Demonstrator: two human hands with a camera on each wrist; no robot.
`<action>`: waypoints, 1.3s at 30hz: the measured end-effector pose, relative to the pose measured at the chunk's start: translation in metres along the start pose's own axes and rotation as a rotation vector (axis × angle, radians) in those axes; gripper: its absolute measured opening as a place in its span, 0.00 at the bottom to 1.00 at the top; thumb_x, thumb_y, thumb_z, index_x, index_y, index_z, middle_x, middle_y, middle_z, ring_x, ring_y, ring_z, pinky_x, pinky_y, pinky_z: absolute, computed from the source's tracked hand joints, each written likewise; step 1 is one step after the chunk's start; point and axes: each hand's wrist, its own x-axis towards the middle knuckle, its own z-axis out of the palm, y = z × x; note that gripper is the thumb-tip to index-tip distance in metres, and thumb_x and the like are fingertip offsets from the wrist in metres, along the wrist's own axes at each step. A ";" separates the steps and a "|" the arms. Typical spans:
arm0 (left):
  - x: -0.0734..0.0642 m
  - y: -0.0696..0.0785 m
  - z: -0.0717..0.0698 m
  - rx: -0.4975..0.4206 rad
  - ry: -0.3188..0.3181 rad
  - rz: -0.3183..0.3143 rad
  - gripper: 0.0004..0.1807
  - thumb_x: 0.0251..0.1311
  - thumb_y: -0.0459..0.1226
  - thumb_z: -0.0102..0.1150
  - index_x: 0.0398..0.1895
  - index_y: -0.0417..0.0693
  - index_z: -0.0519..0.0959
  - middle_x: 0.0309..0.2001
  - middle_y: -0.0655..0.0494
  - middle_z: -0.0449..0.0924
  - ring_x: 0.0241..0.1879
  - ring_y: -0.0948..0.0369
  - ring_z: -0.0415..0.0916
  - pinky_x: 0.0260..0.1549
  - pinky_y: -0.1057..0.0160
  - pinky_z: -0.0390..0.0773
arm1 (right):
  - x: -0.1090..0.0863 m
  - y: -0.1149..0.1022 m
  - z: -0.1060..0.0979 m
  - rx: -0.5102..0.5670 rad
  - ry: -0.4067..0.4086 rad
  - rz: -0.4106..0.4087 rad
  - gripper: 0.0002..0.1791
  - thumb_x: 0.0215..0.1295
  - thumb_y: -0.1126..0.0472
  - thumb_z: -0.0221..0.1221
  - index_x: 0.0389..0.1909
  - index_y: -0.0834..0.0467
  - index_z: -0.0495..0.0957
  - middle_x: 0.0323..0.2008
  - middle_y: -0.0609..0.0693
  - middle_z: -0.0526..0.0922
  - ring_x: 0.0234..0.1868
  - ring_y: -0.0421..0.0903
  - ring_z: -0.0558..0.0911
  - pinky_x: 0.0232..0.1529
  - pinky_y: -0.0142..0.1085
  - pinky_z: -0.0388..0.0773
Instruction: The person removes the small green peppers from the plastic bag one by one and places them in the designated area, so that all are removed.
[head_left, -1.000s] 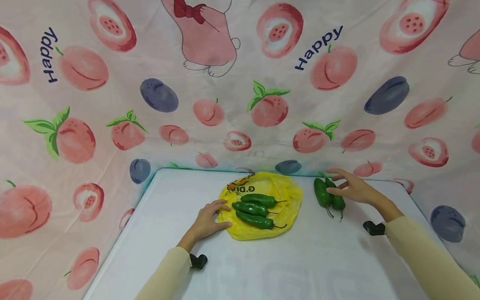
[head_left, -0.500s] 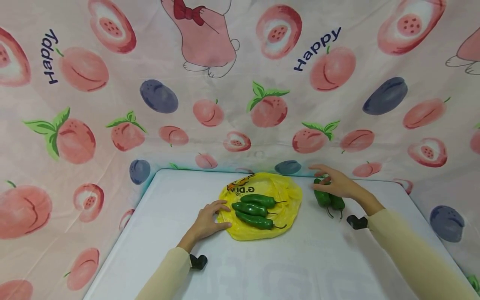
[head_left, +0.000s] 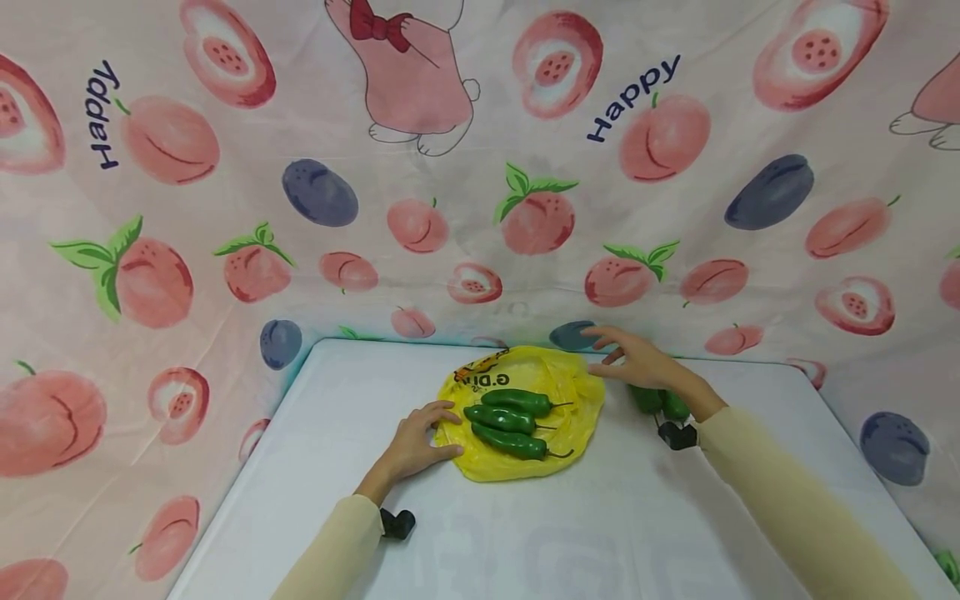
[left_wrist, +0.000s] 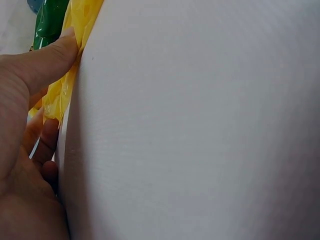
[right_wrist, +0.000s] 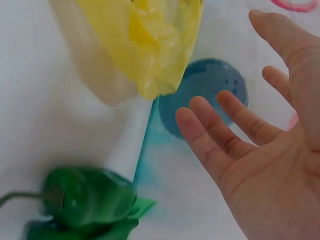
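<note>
On the white table (head_left: 315,400) a yellow plastic bag (head_left: 570,442) lies flat, with dark lettering near its top. Three green chili peppers (head_left: 506,417) rest side by side on it, their stems to the right. My left hand (head_left: 416,442) rests at the bag's left edge, thumb and fingers spread apart; the left wrist view shows the thumb touching the yellow plastic (left_wrist: 75,30). My right hand (head_left: 637,360) hovers beside the bag's upper right edge, holding nothing, its fingers apart. Below it lie two more green peppers (right_wrist: 90,197), partly hidden by the hand in the head view.
Behind the table hangs a pink cloth (head_left: 465,183) printed with peaches, plums and a rabbit figure. The cloth meets the table's back edge close to the bag. A black wrist-camera mount (head_left: 397,524) sticks out by the left sleeve, another (head_left: 677,435) by the right.
My right hand has moved left from over the two loose peppers to the bag's upper right edge. The left hand and the peppers have stayed in place.
</note>
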 end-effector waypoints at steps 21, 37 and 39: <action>0.000 -0.002 0.000 0.006 -0.001 0.015 0.22 0.56 0.49 0.77 0.53 0.61 0.83 0.72 0.57 0.70 0.62 0.52 0.70 0.67 0.39 0.58 | 0.039 -0.035 0.032 0.044 -0.090 -0.038 0.38 0.68 0.48 0.67 0.75 0.52 0.65 0.65 0.67 0.75 0.52 0.58 0.84 0.52 0.53 0.82; 0.001 -0.001 -0.001 0.013 -0.011 0.009 0.22 0.56 0.48 0.77 0.53 0.61 0.83 0.73 0.57 0.69 0.64 0.51 0.69 0.67 0.39 0.58 | 0.063 -0.043 0.065 0.072 -0.228 0.003 0.37 0.70 0.51 0.66 0.76 0.52 0.63 0.64 0.66 0.74 0.55 0.57 0.83 0.52 0.50 0.83; 0.001 -0.001 -0.001 0.016 -0.009 0.010 0.22 0.56 0.48 0.77 0.53 0.61 0.83 0.73 0.57 0.70 0.66 0.51 0.68 0.67 0.39 0.58 | 0.065 -0.043 0.069 0.071 -0.242 -0.008 0.38 0.70 0.52 0.66 0.77 0.52 0.63 0.64 0.65 0.75 0.55 0.58 0.83 0.52 0.50 0.83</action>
